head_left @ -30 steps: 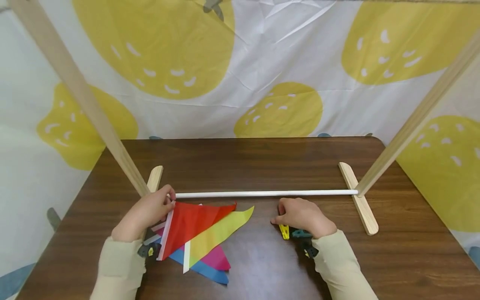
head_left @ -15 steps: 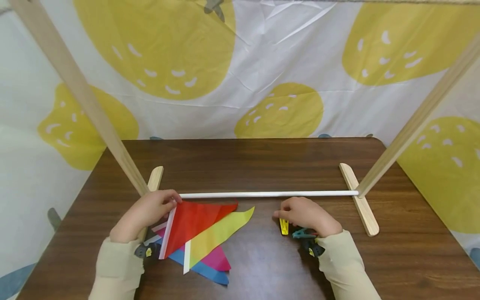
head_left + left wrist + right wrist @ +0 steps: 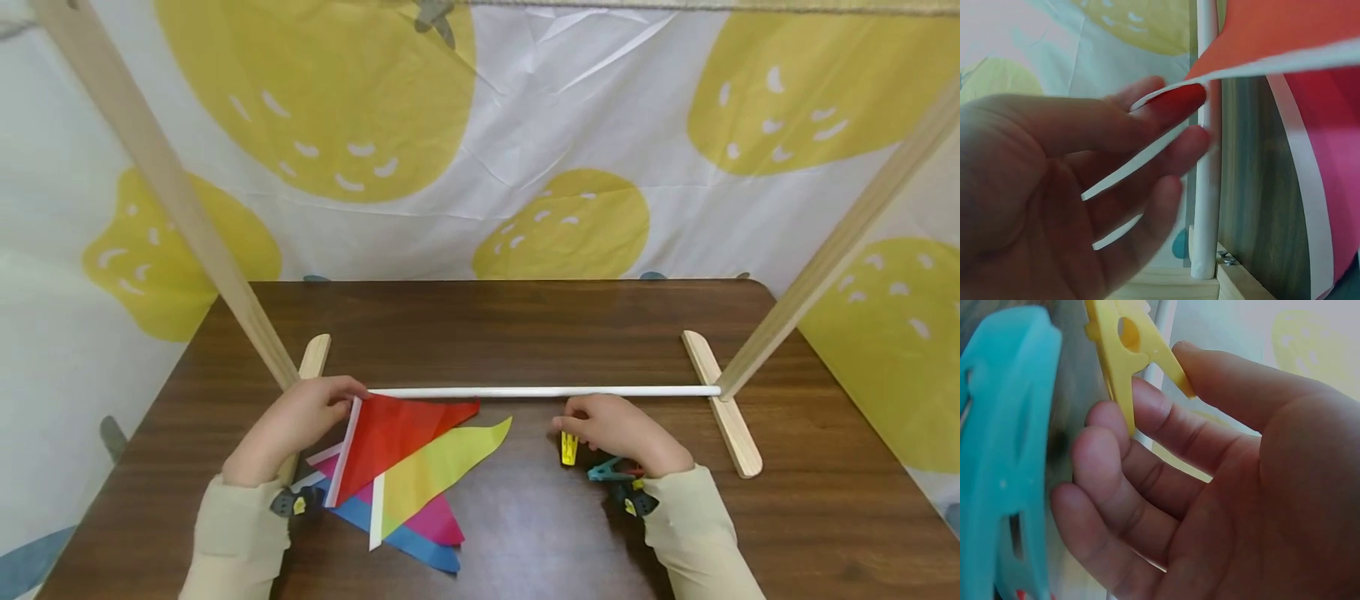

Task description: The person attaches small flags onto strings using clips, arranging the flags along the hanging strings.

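Red pennant [image 3: 401, 437] and yellow clip [image 3: 569, 448] have shifted slightly toward the white rod [image 3: 540, 392]. The left hand [image 3: 300, 421] pinches the pennant's white-edged corner above a yellow pennant [image 3: 420, 475], magenta pennant [image 3: 441, 523] and blue pennant [image 3: 429, 553]. The right hand [image 3: 618, 429] pinches the clip near a teal clip [image 3: 606, 472]; whether the red fabric touches the rod is hard to tell.

Four flags [image 3: 401, 437], two posts [image 3: 180, 196], one rod [image 3: 540, 391] and at least two clips [image 3: 569, 450] show.

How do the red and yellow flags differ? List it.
The left hand pinches the red flag by a corner; no hand holds the yellow flag. In the head view, the red flag shows nearer the white bar than the yellow flag. Both are triangular, with a white edge strip.
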A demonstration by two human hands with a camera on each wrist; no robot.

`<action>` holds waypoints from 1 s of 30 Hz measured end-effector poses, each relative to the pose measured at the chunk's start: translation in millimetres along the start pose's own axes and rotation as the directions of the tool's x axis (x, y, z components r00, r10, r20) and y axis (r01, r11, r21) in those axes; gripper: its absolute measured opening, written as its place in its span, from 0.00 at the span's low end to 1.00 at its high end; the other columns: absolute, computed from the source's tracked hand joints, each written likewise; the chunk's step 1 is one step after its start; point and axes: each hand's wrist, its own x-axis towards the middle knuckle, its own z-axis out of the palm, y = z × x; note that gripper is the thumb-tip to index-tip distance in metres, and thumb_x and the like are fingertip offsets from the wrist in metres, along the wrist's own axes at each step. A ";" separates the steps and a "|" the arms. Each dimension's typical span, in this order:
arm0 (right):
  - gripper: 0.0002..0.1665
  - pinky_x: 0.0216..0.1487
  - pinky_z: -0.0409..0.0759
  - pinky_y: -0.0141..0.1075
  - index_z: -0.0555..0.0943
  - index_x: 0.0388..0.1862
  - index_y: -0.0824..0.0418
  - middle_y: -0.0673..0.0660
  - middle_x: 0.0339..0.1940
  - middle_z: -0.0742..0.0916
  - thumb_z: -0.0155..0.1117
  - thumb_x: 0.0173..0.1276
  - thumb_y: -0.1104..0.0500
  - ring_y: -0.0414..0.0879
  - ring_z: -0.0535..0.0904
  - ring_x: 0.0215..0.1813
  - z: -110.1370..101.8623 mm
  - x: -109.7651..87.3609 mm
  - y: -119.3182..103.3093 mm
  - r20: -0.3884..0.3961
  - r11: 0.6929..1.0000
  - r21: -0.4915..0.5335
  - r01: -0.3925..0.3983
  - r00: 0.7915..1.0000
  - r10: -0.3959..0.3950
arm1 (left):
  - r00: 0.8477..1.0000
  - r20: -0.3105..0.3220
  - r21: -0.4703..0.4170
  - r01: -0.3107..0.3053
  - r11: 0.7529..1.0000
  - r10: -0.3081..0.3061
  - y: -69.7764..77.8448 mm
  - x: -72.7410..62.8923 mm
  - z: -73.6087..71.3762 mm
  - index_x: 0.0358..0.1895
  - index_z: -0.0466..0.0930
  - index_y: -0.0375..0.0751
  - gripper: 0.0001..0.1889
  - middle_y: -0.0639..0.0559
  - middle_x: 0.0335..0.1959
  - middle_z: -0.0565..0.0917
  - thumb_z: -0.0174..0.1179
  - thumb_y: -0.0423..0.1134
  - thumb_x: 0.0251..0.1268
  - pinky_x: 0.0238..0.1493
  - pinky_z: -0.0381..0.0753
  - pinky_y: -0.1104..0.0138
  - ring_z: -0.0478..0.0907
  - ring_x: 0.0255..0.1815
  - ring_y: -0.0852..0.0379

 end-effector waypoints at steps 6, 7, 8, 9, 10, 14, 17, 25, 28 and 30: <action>0.14 0.23 0.69 0.37 0.75 0.24 0.50 0.51 0.18 0.77 0.56 0.62 0.44 0.43 0.72 0.19 -0.7 -1.5 1.9 0.000 1.000 0.026 0.009 1.000 -0.009 | 0.996 -0.079 0.027 -0.048 0.998 0.050 0.2 1.7 -3.3 0.42 0.78 0.48 0.10 0.54 0.37 0.80 0.61 0.41 0.55 0.36 0.78 0.63 0.75 0.34 0.56; 0.14 0.23 0.70 0.37 0.76 0.24 0.50 0.51 0.18 0.77 0.56 0.62 0.44 0.43 0.72 0.19 -1.0 -1.4 1.8 0.000 1.000 0.026 0.011 1.000 -0.011 | 0.994 -0.086 0.033 -0.061 0.998 0.063 0.0 2.1 -3.9 0.41 0.79 0.48 0.10 0.54 0.36 0.80 0.61 0.41 0.55 0.37 0.78 0.62 0.75 0.35 0.56; 0.14 0.23 0.69 0.37 0.76 0.24 0.51 0.51 0.18 0.77 0.56 0.62 0.44 0.43 0.72 0.19 -1.1 -1.2 1.7 0.004 1.000 0.028 0.010 1.000 -0.010 | 0.994 -0.089 0.037 -0.066 0.997 0.069 -0.1 2.7 -4.2 0.41 0.79 0.47 0.10 0.53 0.36 0.80 0.61 0.41 0.55 0.38 0.78 0.61 0.75 0.35 0.55; 0.14 0.23 0.69 0.37 0.76 0.24 0.51 0.52 0.18 0.77 0.56 0.61 0.44 0.43 0.72 0.19 -0.9 -1.0 1.9 0.007 1.000 0.028 0.006 1.000 -0.006 | 0.994 -0.088 0.039 -0.067 0.997 0.070 0.1 3.0 -4.3 0.41 0.79 0.47 0.10 0.53 0.36 0.80 0.61 0.41 0.55 0.38 0.78 0.60 0.75 0.36 0.55; 0.14 0.22 0.69 0.37 0.76 0.24 0.51 0.52 0.17 0.77 0.56 0.61 0.44 0.43 0.72 0.19 -0.7 -0.8 1.9 0.009 1.000 0.027 0.003 1.000 -0.003 | 0.994 -0.086 0.036 -0.068 0.997 0.071 0.1 3.5 -4.5 0.41 0.79 0.47 0.09 0.53 0.36 0.80 0.61 0.41 0.56 0.38 0.78 0.60 0.75 0.36 0.54; 0.14 0.21 0.69 0.37 0.75 0.24 0.50 0.51 0.17 0.77 0.57 0.61 0.43 0.44 0.71 0.19 0.0 0.2 3.1 0.007 1.000 0.017 -0.011 1.000 0.011 | 0.994 -0.090 0.025 -0.058 0.998 0.060 0.8 3.8 -5.7 0.40 0.78 0.47 0.09 0.52 0.37 0.79 0.61 0.40 0.55 0.39 0.78 0.59 0.75 0.38 0.54; 0.15 0.21 0.68 0.36 0.75 0.22 0.50 0.51 0.16 0.77 0.57 0.61 0.43 0.43 0.71 0.19 -0.2 0.5 4.1 -0.006 1.000 0.006 -0.009 1.000 0.009 | 0.990 -0.120 0.033 -0.070 0.997 0.074 1.1 2.7 -7.5 0.40 0.78 0.46 0.09 0.52 0.37 0.79 0.61 0.40 0.55 0.39 0.77 0.59 0.75 0.38 0.53; 0.17 0.21 0.67 0.36 0.75 0.19 0.52 0.49 0.13 0.74 0.56 0.61 0.43 0.43 0.70 0.17 -1.1 -0.1 3.2 -0.022 1.000 -0.021 0.021 1.000 -0.022 | 0.984 -0.175 -0.015 -0.043 0.999 0.040 4.7 -1.9 -10.0 0.43 0.76 0.50 0.11 0.55 0.37 0.79 0.60 0.41 0.56 0.38 0.78 0.61 0.76 0.37 0.55; 0.17 0.23 0.67 0.36 0.74 0.19 0.52 0.48 0.13 0.74 0.56 0.62 0.44 0.42 0.70 0.18 -1.3 -0.1 3.0 -0.036 0.999 -0.031 0.036 0.999 -0.037 | 0.978 -0.204 -0.007 -0.054 0.998 0.052 5.8 -2.8 -11.8 0.43 0.76 0.50 0.11 0.54 0.37 0.79 0.60 0.41 0.56 0.37 0.79 0.61 0.75 0.35 0.55; 0.17 0.23 0.68 0.36 0.74 0.19 0.51 0.48 0.12 0.74 0.56 0.62 0.44 0.42 0.70 0.18 -1.4 -0.2 2.8 -0.043 0.999 -0.034 0.042 0.998 -0.043 | 0.974 -0.221 0.003 -0.057 0.998 0.056 5.9 -3.3 -13.0 0.43 0.76 0.50 0.11 0.54 0.37 0.79 0.60 0.42 0.56 0.36 0.79 0.61 0.75 0.35 0.55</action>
